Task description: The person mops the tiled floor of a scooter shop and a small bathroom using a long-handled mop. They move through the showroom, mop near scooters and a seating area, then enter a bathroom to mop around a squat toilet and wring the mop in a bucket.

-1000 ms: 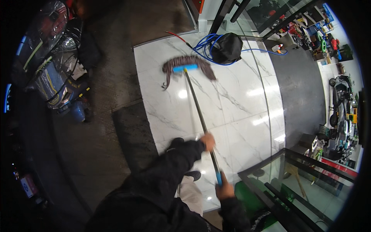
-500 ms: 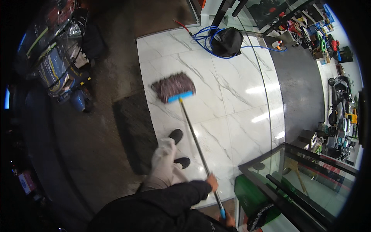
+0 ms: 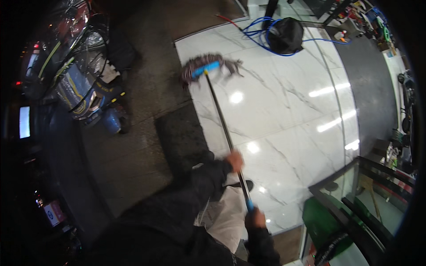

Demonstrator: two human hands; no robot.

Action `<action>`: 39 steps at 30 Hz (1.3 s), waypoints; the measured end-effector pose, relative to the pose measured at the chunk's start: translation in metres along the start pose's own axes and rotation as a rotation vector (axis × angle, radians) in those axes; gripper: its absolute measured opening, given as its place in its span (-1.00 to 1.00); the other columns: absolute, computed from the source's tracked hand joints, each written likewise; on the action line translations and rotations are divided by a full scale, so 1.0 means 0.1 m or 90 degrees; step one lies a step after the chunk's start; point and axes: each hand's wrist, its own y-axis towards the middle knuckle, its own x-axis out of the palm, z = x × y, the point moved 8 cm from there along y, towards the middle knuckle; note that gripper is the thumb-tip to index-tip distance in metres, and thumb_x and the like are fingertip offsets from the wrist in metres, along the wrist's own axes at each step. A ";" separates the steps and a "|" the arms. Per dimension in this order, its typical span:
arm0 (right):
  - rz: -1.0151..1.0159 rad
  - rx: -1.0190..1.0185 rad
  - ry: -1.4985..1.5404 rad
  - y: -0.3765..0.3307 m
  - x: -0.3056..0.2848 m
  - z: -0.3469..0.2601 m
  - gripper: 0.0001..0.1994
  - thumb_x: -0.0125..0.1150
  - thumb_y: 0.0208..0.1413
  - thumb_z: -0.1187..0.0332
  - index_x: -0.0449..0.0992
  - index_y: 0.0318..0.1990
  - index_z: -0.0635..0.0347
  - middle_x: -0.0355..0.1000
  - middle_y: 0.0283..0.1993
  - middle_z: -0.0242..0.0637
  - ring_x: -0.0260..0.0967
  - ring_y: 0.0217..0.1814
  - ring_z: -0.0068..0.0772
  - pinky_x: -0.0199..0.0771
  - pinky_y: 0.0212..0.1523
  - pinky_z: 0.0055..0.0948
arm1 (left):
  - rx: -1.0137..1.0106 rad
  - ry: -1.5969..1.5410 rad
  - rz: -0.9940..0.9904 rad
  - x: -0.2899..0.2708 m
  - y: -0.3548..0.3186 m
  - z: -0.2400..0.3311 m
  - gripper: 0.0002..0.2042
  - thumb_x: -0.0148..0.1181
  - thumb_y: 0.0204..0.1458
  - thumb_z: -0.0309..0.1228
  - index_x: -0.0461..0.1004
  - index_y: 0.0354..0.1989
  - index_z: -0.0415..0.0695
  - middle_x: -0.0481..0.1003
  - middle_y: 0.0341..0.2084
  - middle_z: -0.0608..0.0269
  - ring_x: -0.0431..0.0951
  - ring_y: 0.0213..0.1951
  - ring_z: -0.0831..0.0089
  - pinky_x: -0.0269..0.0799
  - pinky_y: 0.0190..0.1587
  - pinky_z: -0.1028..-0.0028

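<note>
A long-handled mop (image 3: 225, 126) slants across the white marble-look tiles, its metal pole running up from my hands. Partway along the pole, my left hand (image 3: 235, 161) is wrapped round it. My right hand (image 3: 256, 219) grips the lower end, just below a light blue section. At the far end, the blue mop holder (image 3: 205, 69) carries a shaggy grey-brown mop head (image 3: 190, 71) that lies by the left edge of the tiles. Some strands trail out to the right, smeared by motion.
A dark mat (image 3: 182, 137) borders the tiles on the left. Beyond it stand plastic-wrapped goods (image 3: 82, 84). A blue hose (image 3: 262, 33) coils beside a black covered object (image 3: 286, 36) at the back. A black-framed glass structure (image 3: 355, 186) and something green (image 3: 321, 221) stand at the right.
The mop head has moved away from me and swung over the tiles' left edge, its strands now fanned out. Both hands have travelled forward with the pole. The view has shifted.
</note>
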 end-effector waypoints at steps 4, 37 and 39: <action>0.026 -0.058 0.151 1.48 0.49 -1.43 -0.80 0.01 0.23 0.31 0.37 -0.09 0.22 0.53 -0.34 0.22 0.53 -0.23 0.33 0.51 -0.23 0.20 | -0.039 0.204 0.097 -0.25 0.02 -2.11 -0.77 0.25 0.01 -0.15 0.70 -0.29 0.01 0.60 -0.23 0.19 0.50 0.02 0.15 0.04 0.33 -0.15; -0.028 0.135 0.225 -0.24 1.08 0.17 -0.59 0.33 0.09 0.02 0.48 -0.17 0.21 0.55 -0.30 0.15 0.51 -0.19 0.30 0.52 -0.20 0.10 | 0.031 0.184 0.053 0.64 -0.31 -0.07 -0.70 0.03 0.16 -0.18 0.60 -0.03 0.08 0.47 0.12 0.05 0.15 0.39 -0.04 -0.39 0.32 -0.53; -0.032 0.233 0.173 -1.55 1.01 1.01 -0.59 0.37 0.06 0.00 0.54 -0.19 0.18 0.56 -0.29 0.09 0.52 -0.19 0.23 0.52 -0.21 0.06 | 0.120 0.067 0.014 1.25 -0.68 1.42 -0.72 0.03 0.11 -0.16 0.63 -0.20 0.05 0.50 0.06 0.09 0.16 0.38 -0.05 -0.49 0.27 -0.63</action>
